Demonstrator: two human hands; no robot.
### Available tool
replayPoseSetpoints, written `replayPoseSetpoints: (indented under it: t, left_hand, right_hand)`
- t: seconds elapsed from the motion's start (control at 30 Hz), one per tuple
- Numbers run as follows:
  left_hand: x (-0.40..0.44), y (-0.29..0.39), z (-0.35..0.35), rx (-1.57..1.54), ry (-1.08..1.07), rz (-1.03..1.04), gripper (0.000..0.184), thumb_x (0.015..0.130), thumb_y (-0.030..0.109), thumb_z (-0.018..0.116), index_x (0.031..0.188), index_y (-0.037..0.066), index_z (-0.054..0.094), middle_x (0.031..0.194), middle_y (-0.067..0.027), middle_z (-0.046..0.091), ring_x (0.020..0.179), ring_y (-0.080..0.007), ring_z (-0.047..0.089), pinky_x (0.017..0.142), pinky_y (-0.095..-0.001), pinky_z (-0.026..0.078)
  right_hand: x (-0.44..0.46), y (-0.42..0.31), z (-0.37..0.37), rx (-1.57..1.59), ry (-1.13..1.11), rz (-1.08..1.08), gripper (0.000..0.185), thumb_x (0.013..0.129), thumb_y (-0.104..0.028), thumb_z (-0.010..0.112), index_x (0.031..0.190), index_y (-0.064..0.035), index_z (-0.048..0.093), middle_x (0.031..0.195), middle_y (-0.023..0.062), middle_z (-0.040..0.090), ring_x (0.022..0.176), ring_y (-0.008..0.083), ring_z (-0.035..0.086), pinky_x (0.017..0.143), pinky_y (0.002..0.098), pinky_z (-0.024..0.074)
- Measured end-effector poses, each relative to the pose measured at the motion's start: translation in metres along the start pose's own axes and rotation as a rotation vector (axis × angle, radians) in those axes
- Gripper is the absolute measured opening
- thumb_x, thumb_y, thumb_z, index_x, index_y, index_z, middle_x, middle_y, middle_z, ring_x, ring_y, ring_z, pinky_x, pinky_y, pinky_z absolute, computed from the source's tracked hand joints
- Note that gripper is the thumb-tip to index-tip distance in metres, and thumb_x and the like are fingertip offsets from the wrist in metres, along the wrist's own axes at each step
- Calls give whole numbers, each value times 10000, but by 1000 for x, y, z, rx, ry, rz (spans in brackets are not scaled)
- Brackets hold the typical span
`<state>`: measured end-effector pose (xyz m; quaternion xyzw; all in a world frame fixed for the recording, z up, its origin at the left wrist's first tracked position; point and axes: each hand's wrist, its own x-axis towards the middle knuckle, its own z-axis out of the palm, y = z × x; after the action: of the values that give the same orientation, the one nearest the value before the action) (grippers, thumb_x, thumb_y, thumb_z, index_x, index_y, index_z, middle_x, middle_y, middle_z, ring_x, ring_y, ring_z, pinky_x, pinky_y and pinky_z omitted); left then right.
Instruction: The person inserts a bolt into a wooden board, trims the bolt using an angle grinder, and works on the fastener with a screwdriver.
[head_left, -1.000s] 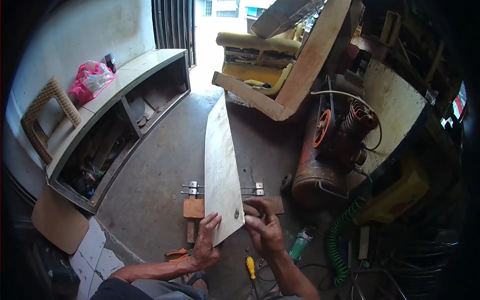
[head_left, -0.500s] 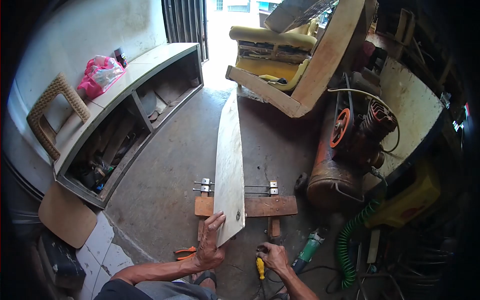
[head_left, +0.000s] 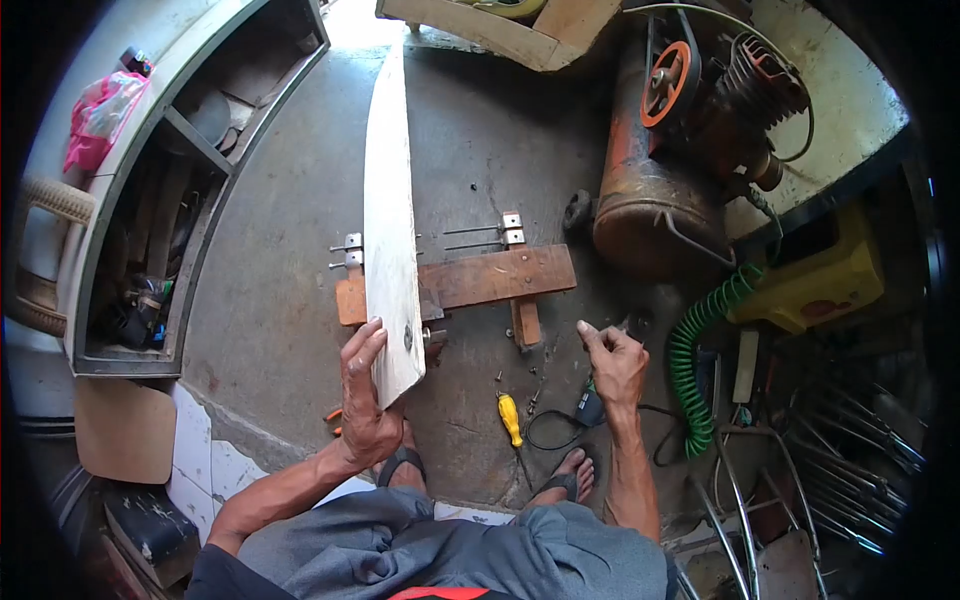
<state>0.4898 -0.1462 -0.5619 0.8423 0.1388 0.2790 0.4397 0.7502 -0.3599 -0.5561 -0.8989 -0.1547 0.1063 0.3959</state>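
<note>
My left hand (head_left: 368,405) grips the near end of a long white board (head_left: 390,210), fingers along its left side. The board points away from me and stands across a wooden clamp frame (head_left: 500,278) on the floor. My right hand (head_left: 615,372) is closed above the floor, right of the frame, thumb and forefinger pressed together; anything in them is too small to make out. Behind it lies a power tool (head_left: 590,406), partly hidden by the hand. A yellow-handled screwdriver (head_left: 510,420) and several small screws (head_left: 534,385) lie between my feet and the frame.
An air compressor (head_left: 660,200) with a coiled green hose (head_left: 690,350) stands at the right. Metal chair frames (head_left: 750,490) fill the lower right. A low tiled cabinet (head_left: 150,150) runs along the left wall. Orange-handled pliers (head_left: 334,420) lie partly hidden by my left forearm.
The view has tipped downward. My right hand has moved away from the screwdriver, out to the right and forward. My left hand keeps its grip on the board.
</note>
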Motion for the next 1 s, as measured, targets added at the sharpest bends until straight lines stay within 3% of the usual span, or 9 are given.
replayPoseSetpoints:
  t: [0.1, 0.4, 0.47, 0.5, 0.53, 0.63, 0.73, 0.83, 1.0]
  left_hand:
    - [1, 1, 2, 33, -7, 7, 606, 1012, 16, 514, 1561, 47, 259, 1575, -181, 247, 1502, -307, 268, 1227, -462, 273]
    - [4, 5, 6, 59, -9, 4, 666, 939, -57, 574, 1535, 48, 297, 1552, -196, 277, 1463, -341, 321, 1194, -468, 310]
    - [4, 5, 7, 56, 0, 5, 685, 916, -74, 582, 1531, 47, 305, 1544, -201, 293, 1455, -347, 333, 1190, -467, 315]
    - [4, 6, 6, 55, 8, 6, 705, 893, -92, 590, 1527, 46, 312, 1536, -207, 309, 1447, -353, 345, 1186, -466, 321]
    - [4, 8, 6, 93, 16, 1, 775, 811, -150, 578, 1520, 46, 331, 1521, -209, 346, 1431, -362, 369, 1183, -460, 326]
    - [4, 6, 8, 118, 38, 26, 863, 688, -191, 539, 1502, 38, 367, 1504, -202, 384, 1405, -372, 405, 1171, -463, 341]
    - [0, 0, 12, 85, 32, 6, 838, 691, -159, 547, 1490, 37, 392, 1501, -219, 386, 1423, -405, 389, 1186, -478, 329]
    - [1, 1, 12, 99, 23, -2, 841, 728, -171, 594, 1503, 71, 371, 1493, -209, 386, 1384, -375, 422, 1158, -471, 354]
    - [0, 2, 10, 113, 21, -3, 830, 727, -158, 590, 1497, 59, 370, 1496, -216, 372, 1402, -388, 405, 1171, -482, 342]
  right_hand:
    - [-3, 10, 2, 36, -17, 90, 351, 914, -311, 750, 800, 15, 690, 597, 94, 625, 550, 143, 576, 570, 341, 471]
    - [3, 13, 21, 131, -95, -9, 376, 929, -333, 741, 778, 6, 683, 571, 67, 601, 556, 99, 547, 547, 326, 446]
    - [1, 9, 21, 59, -206, 58, 359, 934, -341, 739, 840, 4, 706, 566, 51, 585, 569, 93, 563, 547, 331, 447]
    - [0, 8, 23, 132, -291, 74, 330, 960, -337, 724, 967, -7, 722, 617, 23, 607, 580, 87, 575, 540, 309, 447]
    - [-3, -9, 22, 142, -291, 58, 330, 960, -337, 724, 967, -7, 722, 617, 23, 607, 580, 87, 575, 540, 309, 447]
    - [-14, -56, 18, 661, -525, 76, 331, 1011, -334, 676, 1119, -21, 681, 701, 23, 653, 500, 26, 532, 419, 175, 336]
    - [-23, -95, 15, 740, -769, 67, 397, 1087, -391, 517, 1127, -25, 668, 818, 50, 701, 511, 57, 569, 462, 185, 419]
    - [-32, -115, 28, 738, -901, 10, 466, 1097, -456, 461, 1137, -40, 666, 898, 25, 673, 589, 67, 588, 537, 215, 475]
    - [-40, -130, 23, 912, -847, 31, 309, 1071, -289, 575, 1160, -3, 654, 893, 33, 669, 679, 82, 630, 586, 239, 522]
